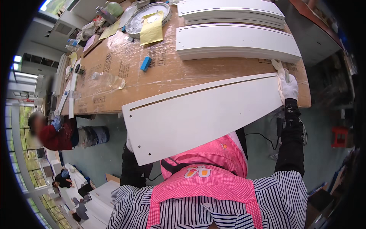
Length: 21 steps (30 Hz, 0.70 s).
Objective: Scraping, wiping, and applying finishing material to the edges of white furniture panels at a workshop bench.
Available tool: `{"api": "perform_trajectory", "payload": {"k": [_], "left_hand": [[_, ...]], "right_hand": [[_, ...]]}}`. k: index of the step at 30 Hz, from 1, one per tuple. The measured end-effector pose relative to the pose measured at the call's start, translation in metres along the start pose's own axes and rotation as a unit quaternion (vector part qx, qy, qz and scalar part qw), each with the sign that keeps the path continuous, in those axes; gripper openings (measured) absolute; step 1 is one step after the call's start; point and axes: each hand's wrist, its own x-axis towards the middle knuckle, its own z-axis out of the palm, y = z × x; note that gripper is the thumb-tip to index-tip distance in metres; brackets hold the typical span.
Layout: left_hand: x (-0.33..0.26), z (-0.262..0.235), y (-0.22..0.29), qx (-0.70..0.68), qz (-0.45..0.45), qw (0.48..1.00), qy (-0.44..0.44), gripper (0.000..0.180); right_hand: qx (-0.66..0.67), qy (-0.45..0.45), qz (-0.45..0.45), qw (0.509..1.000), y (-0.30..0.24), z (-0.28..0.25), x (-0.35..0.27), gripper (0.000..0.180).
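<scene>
Step in hand, as I am judging it: handling and checking one white panel [202, 116] at the near edge of the worktop [167, 72]. The panel is lying aslant, its slotted long side overlapping the worktop and its curved long side projecting off the near edge toward my body. I am not able to tell whether its underside is touching the worktop. Its broad face is turning upward, showing the slot and the small holes at its left end.

Hand state: my gloved right hand [288, 86], near the right-hand corner of the worktop, is gripping the panel's right end, fingers partly curled around the edge. My left hand [130, 142], off the near edge of the worktop, is mostly hiding behind the panel's left end; only a sliver of white glove is showing, so I cannot tell how far it is closing or whether it is bearing weight.

Adjacent items: a front stack of panels [236, 40] is resting on the far right part of the worktop; a blue block [145, 63] is lying near the worktop's middle.

Next move, in my judgement: it is calling for supporting both ends evenly, levelling the panel, and clearing the front stack's edge before any turning or setting down.
</scene>
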Motion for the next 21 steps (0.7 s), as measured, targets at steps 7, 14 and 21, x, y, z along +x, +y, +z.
{"api": "perform_trajectory", "payload": {"k": [7, 14, 21], "left_hand": [[-0.031, 0.012, -0.007, -0.089, -0.095, 0.964, -0.231, 0.028], [-0.046, 0.127, -0.036, -0.055, -0.096, 0.944, -0.309, 0.026], [0.023, 0.177, -0.047, -0.265, -0.191, 0.926, -0.192, 0.030]], "right_hand": [[-0.037, -0.011, 0.054, 0.998, 0.019, 0.003, 0.011, 0.036], [0.113, 0.006, 0.126, 0.985, 0.001, 0.008, -0.003, 0.036], [0.094, 0.041, 0.091, 0.991, -0.039, 0.000, -0.046, 0.029]]}}
